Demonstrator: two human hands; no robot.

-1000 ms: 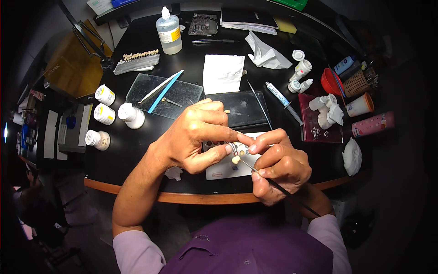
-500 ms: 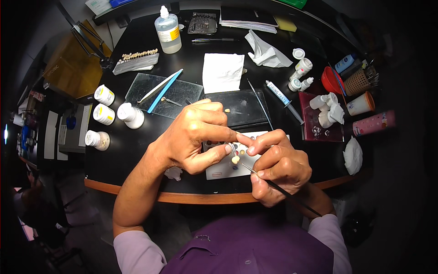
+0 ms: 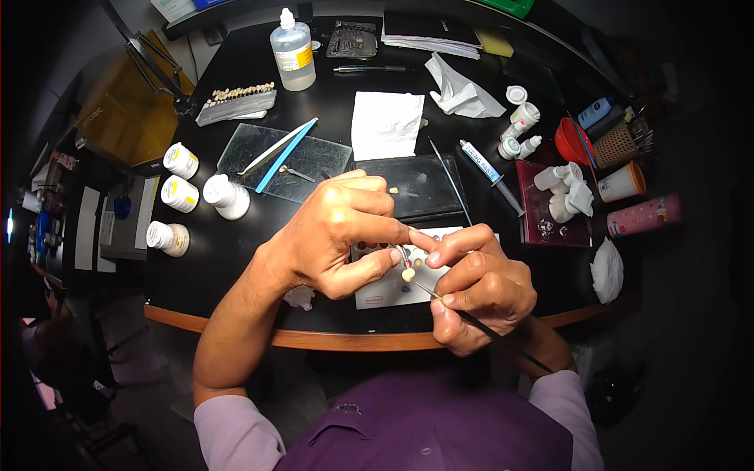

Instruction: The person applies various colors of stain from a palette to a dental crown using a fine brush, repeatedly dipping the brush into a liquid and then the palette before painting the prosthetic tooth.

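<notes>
Between the thumb and index finger of my left hand (image 3: 338, 228) is a pair of slim metal tweezers (image 3: 404, 257), mostly hidden by the fingers. A small cream-coloured tooth crown (image 3: 408, 275) sits at their lower end. My right hand (image 3: 491, 286) is closed in a pen-like grip around a thin dark-handled brush (image 3: 496, 336). The brush's fine tip points left at the crown and reaches its edge; contact is too small to tell. The two hands meet at the fingertips. Below them lies a white card (image 3: 381, 297) with coloured round spots, partly covered by the hands.
A glass slab (image 3: 322, 147) holds a blue-and-white tool. White jars (image 3: 226, 196) stand left, and a clear bottle (image 3: 294, 59) far back. A folded tissue (image 3: 386, 125), a dark tray (image 3: 428, 180), another brush (image 3: 449, 180) and a paste syringe (image 3: 493, 179) lie beyond my hands.
The brush tip has come slightly closer to the crown. Both hands keep their grips, and the whole view has shifted a little.
</notes>
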